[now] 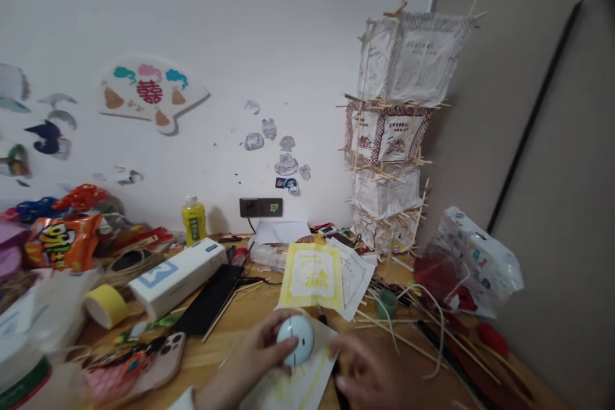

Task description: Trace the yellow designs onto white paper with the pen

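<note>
My left hand (262,352) is closed around a small round pale-blue case (296,338) with a dark slot and a seam across it. Just to its right is my right hand (360,368), smeared by motion, its fingers pointing toward the case. Whether those fingers hold anything cannot be made out. Under both hands lies a white sheet with yellow marks (293,391). Beyond them, a yellow-bordered printed sheet (313,275) overlaps a white printed sheet (358,282).
A tall tiered paper lantern on wooden sticks (401,134) stands at the back right. Left are a long white box (177,275), a black slab (211,301), yellow tape (106,305), a phone (163,359) and a yellow bottle (193,221). Loose sticks and a plastic bag (475,262) crowd the right.
</note>
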Motion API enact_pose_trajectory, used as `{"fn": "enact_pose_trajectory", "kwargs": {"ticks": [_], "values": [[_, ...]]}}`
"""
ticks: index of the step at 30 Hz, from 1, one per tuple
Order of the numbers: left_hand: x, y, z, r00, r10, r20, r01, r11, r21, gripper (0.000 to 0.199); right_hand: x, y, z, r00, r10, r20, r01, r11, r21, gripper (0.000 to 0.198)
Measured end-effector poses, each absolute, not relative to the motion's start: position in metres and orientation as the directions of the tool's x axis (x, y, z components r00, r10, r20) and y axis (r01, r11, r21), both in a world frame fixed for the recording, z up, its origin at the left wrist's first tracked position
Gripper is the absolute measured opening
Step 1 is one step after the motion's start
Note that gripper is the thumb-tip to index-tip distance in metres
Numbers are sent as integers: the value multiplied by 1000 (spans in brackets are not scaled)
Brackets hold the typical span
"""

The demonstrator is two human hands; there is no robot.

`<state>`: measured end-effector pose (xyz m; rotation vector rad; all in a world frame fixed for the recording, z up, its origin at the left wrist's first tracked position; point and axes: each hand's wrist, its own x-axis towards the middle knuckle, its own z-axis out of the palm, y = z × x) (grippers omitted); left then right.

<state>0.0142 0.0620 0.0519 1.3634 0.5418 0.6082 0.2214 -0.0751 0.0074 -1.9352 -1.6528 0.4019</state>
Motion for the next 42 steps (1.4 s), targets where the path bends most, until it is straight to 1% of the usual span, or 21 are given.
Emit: {"fn": "enact_pose_trajectory", "kwargs": {"ticks": [1,4,6,8,10,12,14,15,17,19,20,22,23,24,26,27,30,32,35,38,42], "values": [[26,71,54,715,699,15,-123,105,987,64,220,-52,20,167,972,163,790,-33,-612,32],[56,91,49,695,719,27,-166,124,978,72,212,7,43,133,941,312,595,176,-784,41],[67,98,36,705,709,26,-179,143,973,84,209,32,39,225,925,306,488,165,-857,30],[73,101,21,719,694,22,-192,169,967,89,208,42,25,210,930,301,368,210,-906,24],[76,101,9,717,697,24,-224,196,955,82,209,42,11,194,921,336,333,261,-906,21],[77,100,1,691,722,37,-275,216,937,68,211,36,3,225,886,404,428,283,-858,20],[78,99,-1,660,750,54,-335,230,914,57,212,30,5,226,827,515,631,279,-724,20],[77,99,-1,651,757,61,-362,239,901,52,212,28,7,178,795,580,742,279,-610,21],[76,97,2,653,754,67,-409,276,870,47,214,25,13,12,721,692,905,287,-315,23],[74,95,6,679,731,66,-441,334,833,44,216,23,17,-179,635,751,952,305,-31,23],[72,94,8,695,716,63,-450,365,815,43,216,22,19,-249,598,762,948,313,65,21],[69,92,11,723,688,64,-461,411,786,42,216,20,21,-334,547,768,922,358,146,19],[67,91,13,729,681,68,-466,422,778,41,215,19,22,-344,542,767,909,398,126,20],[66,92,14,731,679,73,-475,429,769,40,214,18,22,-331,552,765,894,443,67,24],[63,94,14,727,682,82,-504,449,738,43,210,16,21,-257,591,765,848,517,-115,34],[62,96,14,729,679,86,-519,466,716,45,209,16,20,-190,619,762,824,522,-219,34],[62,101,12,759,645,94,-533,530,660,47,205,20,14,74,694,716,732,449,-512,27],[62,102,12,773,626,104,-530,546,649,48,205,25,11,184,738,649,645,408,-646,21],[62,103,13,787,603,129,-530,554,642,49,209,32,11,205,818,537,533,367,-762,14],[62,103,14,802,580,143,-524,568,634,46,215,35,18,211,868,449,457,319,-830,23],[64,103,15,809,571,138,-517,579,630,39,218,26,41,345,851,396,295,302,-907,37]]}}
